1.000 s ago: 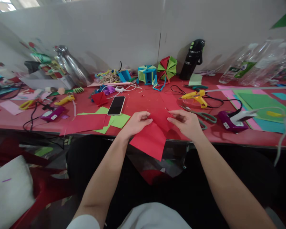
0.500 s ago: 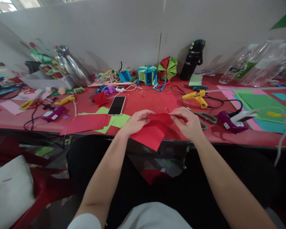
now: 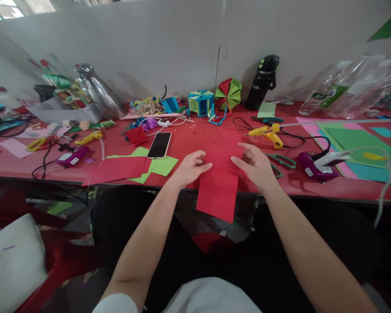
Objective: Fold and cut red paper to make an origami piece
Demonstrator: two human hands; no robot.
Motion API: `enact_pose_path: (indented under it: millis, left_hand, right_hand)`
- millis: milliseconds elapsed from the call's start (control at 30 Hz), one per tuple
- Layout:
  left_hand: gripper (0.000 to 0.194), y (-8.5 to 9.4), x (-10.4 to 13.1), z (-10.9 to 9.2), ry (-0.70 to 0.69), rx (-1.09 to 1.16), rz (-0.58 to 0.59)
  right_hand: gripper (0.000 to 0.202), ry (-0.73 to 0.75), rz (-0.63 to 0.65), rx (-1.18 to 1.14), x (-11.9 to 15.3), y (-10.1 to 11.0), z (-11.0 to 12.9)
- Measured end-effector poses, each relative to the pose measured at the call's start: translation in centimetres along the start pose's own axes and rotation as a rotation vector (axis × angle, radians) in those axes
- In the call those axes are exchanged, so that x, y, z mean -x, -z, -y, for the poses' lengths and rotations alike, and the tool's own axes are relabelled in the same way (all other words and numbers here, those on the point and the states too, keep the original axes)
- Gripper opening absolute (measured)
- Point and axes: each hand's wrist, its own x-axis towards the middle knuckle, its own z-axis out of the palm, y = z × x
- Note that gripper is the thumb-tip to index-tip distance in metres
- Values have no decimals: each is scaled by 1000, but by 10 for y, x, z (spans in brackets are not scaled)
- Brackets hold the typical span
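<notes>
Currently, red paper [image 3: 218, 191]: at six o'clock, between the hands, jutting past the table's [image 3: 182, 141] near edge
Left hand [image 3: 191, 168]: thumb and fingers parted slightly, thumb by the paper's left side; grip perhaps loose, hard to tell
Right hand [image 3: 253, 164]: fingers spread wider, thumb at its right side
Glue gun [image 3: 267, 134]: one o'clock
Smartphone [image 3: 159, 145]: eleven o'clock

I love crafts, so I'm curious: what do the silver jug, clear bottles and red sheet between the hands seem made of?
Silver jug: polished metal, probably steel, from its bright, streaky reflections. Clear bottles: glossy, likely thin plastic; the wall shows through them. Red sheet: paper or thin card, matte, flat, with crisp edges.
</notes>
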Motion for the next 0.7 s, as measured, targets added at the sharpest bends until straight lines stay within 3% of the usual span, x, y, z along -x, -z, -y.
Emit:
enact_pose_path:
  millis: [100,200,367,433,500,600,667,700]
  left_hand:
    - [47,-1,-2,2,-48,-106,-107]
    - [44,-3,-2,0,-68,-167,-139]
    - [34,-9,4,-4,-154,-48,66]
    - [37,-10,5,-5,-180,-16,84]
    - [47,-9,4,-5,-170,-76,6]
    - [66,-3,1,-2,-218,-206,-242]
    - [71,1,-1,2,-267,-241,-395]
    - [70,2,-3,4,-274,-247,-429]
  right_hand:
    - [40,-118,94,-120,-2,-3,-4]
    - [31,-125,154,-136,-2,-5,-6]
    - [30,-91,194,-70,-2,-4,-7]
    - [31,-69,221,-11,-7,-2,-8]
    - [31,-47,234,46,-14,1,-7]
    - [46,49,148,167,-20,7,3]
    - [47,262,38,360,-16,7,16]
    - [42,361,43,429,-11,5,23]
